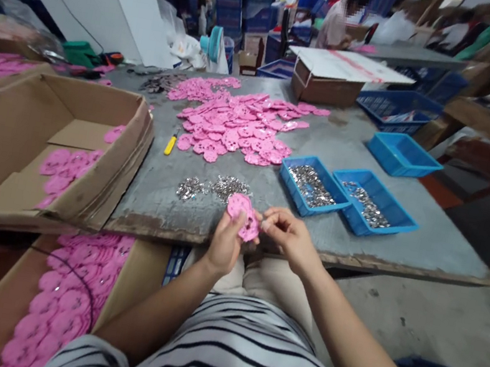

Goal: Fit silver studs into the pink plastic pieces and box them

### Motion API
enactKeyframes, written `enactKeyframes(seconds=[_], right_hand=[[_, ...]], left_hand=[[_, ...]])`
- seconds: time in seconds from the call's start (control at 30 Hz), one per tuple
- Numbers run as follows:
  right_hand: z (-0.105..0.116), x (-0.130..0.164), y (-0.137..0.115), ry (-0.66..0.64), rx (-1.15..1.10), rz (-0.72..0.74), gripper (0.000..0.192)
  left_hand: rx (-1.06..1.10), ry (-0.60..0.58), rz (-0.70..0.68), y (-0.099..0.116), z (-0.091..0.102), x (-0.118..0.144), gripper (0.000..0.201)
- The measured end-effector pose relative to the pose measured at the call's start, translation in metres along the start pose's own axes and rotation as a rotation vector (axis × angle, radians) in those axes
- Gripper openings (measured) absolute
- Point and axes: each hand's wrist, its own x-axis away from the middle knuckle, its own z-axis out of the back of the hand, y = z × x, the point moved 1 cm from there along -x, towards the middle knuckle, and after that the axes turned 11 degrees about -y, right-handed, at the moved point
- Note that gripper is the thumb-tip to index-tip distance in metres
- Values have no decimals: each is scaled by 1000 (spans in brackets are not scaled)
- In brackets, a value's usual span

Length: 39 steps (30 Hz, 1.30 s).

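Fingers of left hand [223,246] pinch pink piece [244,215]; right hand [286,232] pinches its three o'clock edge; best held steady over table [357,244].

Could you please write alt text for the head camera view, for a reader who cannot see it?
A seated person's left hand holds a pink plastic piece at the edge of a grey table, while the right hand pinches at its side. Ahead lie small metal parts, two blue trays of more, and a pile of pink pieces; cardboard boxes stand left.
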Motion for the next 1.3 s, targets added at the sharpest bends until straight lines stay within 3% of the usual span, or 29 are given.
enactKeyframes(seconds=[0.1, 0.27, 0.57, 0.97, 1.13, 1.23, 1.3], right_hand=[[-11, 1, 1, 97, -88, 38, 24], [-27, 0, 1, 136, -188, 84, 19], [-25, -5, -5, 119, -98, 91, 18], [-30, -7, -2, 136, -88, 100, 19], [-32, -8, 7, 232, 111, 152, 18], [-25, -10, 14, 254, 154, 141, 23], [-8, -12, 11, 276, 209, 186, 23]], left_hand=[[188, 11, -22, 4, -3, 0, 42], [295, 35, -46, 3, -8, 2, 46], [182, -25, -77, -2, -3, 1, 48], [155, -19, -82, -6, -2, 0, 46], [183, 36, -23, -6, -4, -1, 45], [186, 37, -3, -4, -5, -2, 45], [174, 29, 1, -2, -5, -3, 45]])
